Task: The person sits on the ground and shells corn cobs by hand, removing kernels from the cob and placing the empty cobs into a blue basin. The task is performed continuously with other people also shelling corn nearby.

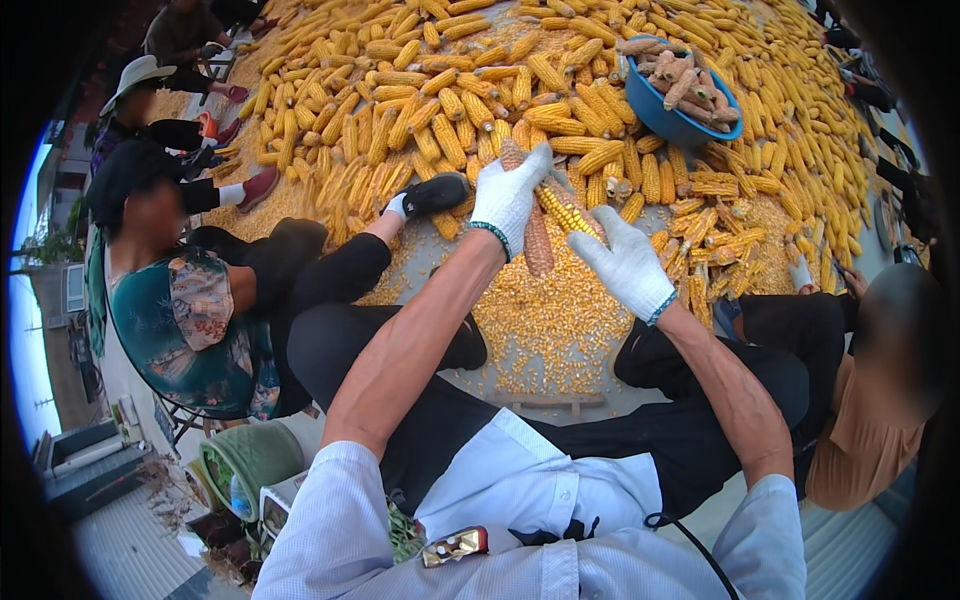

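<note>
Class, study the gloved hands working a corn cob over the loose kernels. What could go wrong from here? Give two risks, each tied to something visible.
1. The left hand holds a stripped cob against the yellow cob in the right hand; a slip might scrape the fingers despite the gloves.
2. Freed kernels may scatter beyond the kernel pile towards the seated person's black shoe.

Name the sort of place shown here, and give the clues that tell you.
Probably an open-air farmyard where maize is shelled by hand. A wide heap of yellow corn cobs covers the ground, loose kernels lie piled below the gloved hands, and a blue basin holds stripped cobs.
</note>
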The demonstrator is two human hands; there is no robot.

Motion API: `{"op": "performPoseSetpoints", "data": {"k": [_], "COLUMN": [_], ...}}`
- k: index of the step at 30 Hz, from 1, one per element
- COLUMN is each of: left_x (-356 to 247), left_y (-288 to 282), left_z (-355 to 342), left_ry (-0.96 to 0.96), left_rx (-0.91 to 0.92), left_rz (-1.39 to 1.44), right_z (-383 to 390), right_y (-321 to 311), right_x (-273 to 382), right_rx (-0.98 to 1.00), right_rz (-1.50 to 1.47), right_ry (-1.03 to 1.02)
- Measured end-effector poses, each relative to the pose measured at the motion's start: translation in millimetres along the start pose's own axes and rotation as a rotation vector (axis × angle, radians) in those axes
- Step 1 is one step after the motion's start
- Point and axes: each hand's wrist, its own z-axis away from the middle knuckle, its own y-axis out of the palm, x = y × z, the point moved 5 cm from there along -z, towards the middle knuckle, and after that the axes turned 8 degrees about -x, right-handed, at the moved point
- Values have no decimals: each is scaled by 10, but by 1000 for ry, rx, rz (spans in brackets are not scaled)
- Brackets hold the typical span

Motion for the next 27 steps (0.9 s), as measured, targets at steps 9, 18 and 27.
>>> {"op": "performPoseSetpoints", "data": {"k": [9, 18, 27], "left_x": [-43, 161, -24], "left_y": [155, 77, 82], "left_z": [100, 19, 37], "left_ry": [17, 175, -20], "left_rx": [98, -50, 61], "left_rz": [-13, -82, -70], "right_z": [-9, 65, 55], "right_y": [67, 230, 96], "right_x": [-74, -152, -48], "right_rx": [104, 130, 120], "right_rz": [-153, -64, -157], "right_ry": [172, 103, 148]}}
